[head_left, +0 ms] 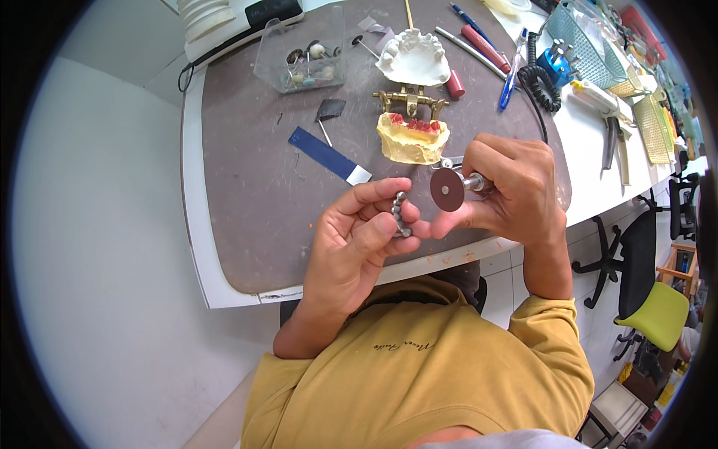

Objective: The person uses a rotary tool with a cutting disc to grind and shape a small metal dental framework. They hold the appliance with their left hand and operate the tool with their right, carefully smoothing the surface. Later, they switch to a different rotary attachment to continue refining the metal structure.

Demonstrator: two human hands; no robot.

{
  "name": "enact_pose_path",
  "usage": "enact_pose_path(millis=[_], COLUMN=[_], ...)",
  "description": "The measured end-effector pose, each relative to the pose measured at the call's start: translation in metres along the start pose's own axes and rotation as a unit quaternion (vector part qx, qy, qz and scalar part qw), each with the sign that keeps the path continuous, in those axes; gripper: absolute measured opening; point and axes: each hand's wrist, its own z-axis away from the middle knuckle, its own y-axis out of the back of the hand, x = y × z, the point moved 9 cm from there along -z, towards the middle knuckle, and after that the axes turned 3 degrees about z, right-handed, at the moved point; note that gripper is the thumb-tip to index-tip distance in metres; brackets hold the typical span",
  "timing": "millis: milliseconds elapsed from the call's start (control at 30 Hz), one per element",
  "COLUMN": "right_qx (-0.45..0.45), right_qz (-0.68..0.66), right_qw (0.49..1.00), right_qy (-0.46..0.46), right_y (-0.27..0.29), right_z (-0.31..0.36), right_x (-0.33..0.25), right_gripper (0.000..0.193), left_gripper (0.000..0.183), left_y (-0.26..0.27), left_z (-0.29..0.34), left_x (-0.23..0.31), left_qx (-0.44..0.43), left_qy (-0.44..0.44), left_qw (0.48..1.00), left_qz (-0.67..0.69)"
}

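Observation:
Between the thumb and fingers of my left hand (359,236) is a small grey metal dental bridge (400,215). My right hand (516,183) grips a rotary handpiece (477,182), its body mostly hidden by the fingers. A round brown cutting disc (447,189) is fitted at its tip, a short gap to the right of the bridge. Just beyond my hands stands a yellow dental cast (413,150) with red teeth, joined to a brass articulator (410,99). A white dental cast (413,58) lies tipped back on the far side of the articulator.
Left of the casts lie a blue strip (321,153) and a small black piece (331,109). A clear box (303,56) with small polishing wheels stands far left. Pens and a red stick (485,46) lie far right, near a coiled cord (540,88) and a blue basket (587,41).

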Motion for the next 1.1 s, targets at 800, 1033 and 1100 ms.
enact_pose_path(millis=[800,1033,1100], right_qx=[0.194,0.15,0.125], right_qz=[-0.116,-0.102,-0.125], right_qw=[0.96,0.959,0.962], right_qy=[-0.164,-0.219,-0.208], right_y=[0.078,0.107,0.101], right_z=[0.023,0.039,0.04], right_x=[0.062,0.068,0.062], right_gripper=[0.048,0.051,0.052], left_gripper=[0.022,0.033,0.035], left_y=[-0.026,-0.046,-0.05], left_z=[0.029,0.023,0.023], left_x=[0.073,0.086,0.07], left_qx=[0.103,0.21,0.139], left_qy=[-0.315,-0.35,-0.365], left_qw=[0.724,0.471,0.604], left_qz=[-0.604,-0.782,-0.694])
